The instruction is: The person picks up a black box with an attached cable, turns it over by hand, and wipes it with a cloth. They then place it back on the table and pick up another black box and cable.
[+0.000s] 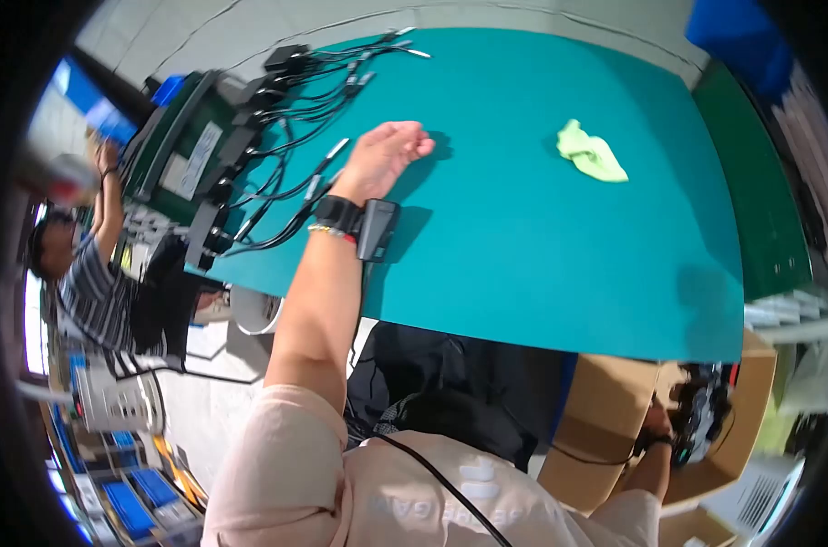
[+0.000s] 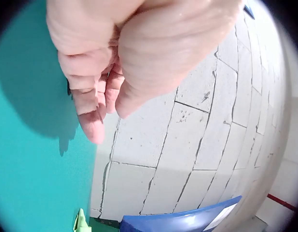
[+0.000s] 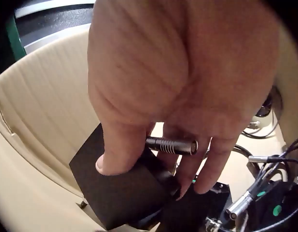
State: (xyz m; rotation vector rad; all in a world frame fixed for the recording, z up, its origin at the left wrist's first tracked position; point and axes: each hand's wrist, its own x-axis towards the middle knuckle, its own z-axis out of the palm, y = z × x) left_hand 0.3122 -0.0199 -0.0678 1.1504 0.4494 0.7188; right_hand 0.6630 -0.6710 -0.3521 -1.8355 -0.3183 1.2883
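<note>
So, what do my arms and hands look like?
Left hand and right hand are bare. A short peach fabric sleeve tops the left arm, which wears a black strap, dark-grey boxy device and yellow-red bracelet. The right arm wears a dark wristband.

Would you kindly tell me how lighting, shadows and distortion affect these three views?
Head: black rim, bowed teal table edges, a shadow beside the left hand; left wrist: that hand's shadow on the table, pale blocks curving at right; right wrist: dimmer light on the right hand, cardboard box wall looking curved.
</note>
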